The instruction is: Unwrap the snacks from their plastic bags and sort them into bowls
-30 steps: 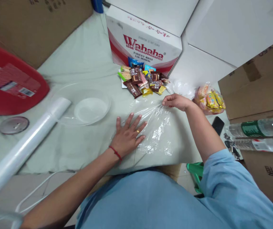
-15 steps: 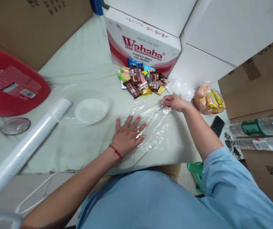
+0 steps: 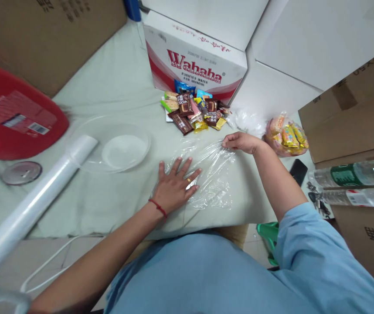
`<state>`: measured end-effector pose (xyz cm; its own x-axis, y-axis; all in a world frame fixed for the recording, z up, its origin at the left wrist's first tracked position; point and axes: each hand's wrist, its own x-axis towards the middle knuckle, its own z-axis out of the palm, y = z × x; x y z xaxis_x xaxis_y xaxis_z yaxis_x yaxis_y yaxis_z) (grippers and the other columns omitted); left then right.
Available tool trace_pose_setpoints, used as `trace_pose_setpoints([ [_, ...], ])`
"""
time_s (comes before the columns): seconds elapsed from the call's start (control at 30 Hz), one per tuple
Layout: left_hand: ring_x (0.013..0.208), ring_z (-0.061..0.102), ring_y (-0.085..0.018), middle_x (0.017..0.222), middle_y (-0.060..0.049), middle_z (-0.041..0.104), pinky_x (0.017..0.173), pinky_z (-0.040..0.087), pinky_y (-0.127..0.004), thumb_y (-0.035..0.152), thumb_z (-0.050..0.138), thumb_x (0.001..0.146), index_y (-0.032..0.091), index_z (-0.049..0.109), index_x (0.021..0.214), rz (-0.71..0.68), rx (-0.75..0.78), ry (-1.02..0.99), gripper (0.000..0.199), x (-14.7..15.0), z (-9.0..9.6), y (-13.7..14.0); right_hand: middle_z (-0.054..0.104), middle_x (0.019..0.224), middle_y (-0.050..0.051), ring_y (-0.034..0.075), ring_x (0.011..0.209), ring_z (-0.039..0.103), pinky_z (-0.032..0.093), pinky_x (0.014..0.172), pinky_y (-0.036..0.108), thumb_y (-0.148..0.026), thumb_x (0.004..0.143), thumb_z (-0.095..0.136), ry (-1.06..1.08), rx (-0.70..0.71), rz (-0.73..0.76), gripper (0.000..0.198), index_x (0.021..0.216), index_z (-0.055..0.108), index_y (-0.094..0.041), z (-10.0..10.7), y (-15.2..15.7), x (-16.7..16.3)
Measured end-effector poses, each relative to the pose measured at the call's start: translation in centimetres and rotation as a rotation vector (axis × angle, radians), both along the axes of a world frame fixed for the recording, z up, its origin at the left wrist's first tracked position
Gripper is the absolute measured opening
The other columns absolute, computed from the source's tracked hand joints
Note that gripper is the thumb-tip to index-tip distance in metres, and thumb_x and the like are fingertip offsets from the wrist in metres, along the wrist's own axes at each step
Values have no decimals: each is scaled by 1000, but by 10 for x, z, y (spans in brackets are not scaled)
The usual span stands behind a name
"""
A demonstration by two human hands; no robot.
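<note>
A clear plastic bag lies flat and creased on the pale green cloth. My left hand rests on its left part, palm down with the fingers spread. At the bag's upper right edge, my right hand pinches the film between thumb and fingers, and creases fan out from that grip. Just beyond the bag is a pile of wrapped snacks, with brown cocoa packets among them. A clear round plastic bowl stands left of my left hand.
A roll of plastic film leans across the left side beside a red container and a round lid. A Wahaha carton stands behind. On the right are a bag of yellow snacks, a phone, keys and bottles.
My right hand has shifted slightly right with the pinched bag edge, and the bag's creases have moved. My left hand stays in place.
</note>
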<state>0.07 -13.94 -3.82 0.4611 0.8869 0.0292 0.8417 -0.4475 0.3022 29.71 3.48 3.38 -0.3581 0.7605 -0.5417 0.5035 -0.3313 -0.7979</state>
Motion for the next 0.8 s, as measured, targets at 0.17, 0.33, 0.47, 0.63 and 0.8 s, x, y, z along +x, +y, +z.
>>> trace_pose_setpoints([
  [0.17, 164, 19, -39, 177, -5, 24, 124, -5, -77, 59, 50, 102, 44, 45, 159, -2, -21, 1, 59, -1, 1, 1, 76, 86, 3, 13, 72, 69, 59, 70, 27, -31, 78, 90, 204, -151, -91, 28, 85, 67, -18, 4, -2, -5],
  [0.33, 164, 18, -38, 177, -5, 24, 124, -8, -77, 60, 49, 102, 44, 45, 159, -2, -24, 6, 59, -1, 2, 1, 61, 59, -4, 6, 45, 45, 35, 43, 19, -30, 81, 88, 42, -32, -85, 27, 79, 64, -18, -4, -3, -6],
  [0.47, 164, 18, -38, 178, -5, 21, 124, -7, -76, 59, 46, 104, 43, 42, 161, 3, -16, 6, 59, 0, 1, 0, 59, 61, -3, 9, 52, 47, 38, 50, 22, -29, 77, 86, -159, 136, 15, 22, 76, 68, -17, -7, 4, 7],
  [0.63, 164, 20, -38, 178, -8, 19, 125, -7, -76, 57, 45, 104, 38, 33, 165, 47, -16, 7, 65, 2, 2, -1, 66, 83, 5, 19, 76, 58, 50, 75, 34, -30, 90, 65, -416, 703, -279, 12, 87, 69, -18, 0, -5, 9],
  [0.8, 164, 18, -40, 178, -10, 17, 122, -8, -80, 55, 42, 105, 37, 24, 168, 136, -8, -3, 68, 5, 1, -1, 71, 117, 16, 31, 114, 64, 51, 103, 49, -37, 106, 42, -483, 1012, -103, 35, 118, 72, -22, -7, -93, -31],
])
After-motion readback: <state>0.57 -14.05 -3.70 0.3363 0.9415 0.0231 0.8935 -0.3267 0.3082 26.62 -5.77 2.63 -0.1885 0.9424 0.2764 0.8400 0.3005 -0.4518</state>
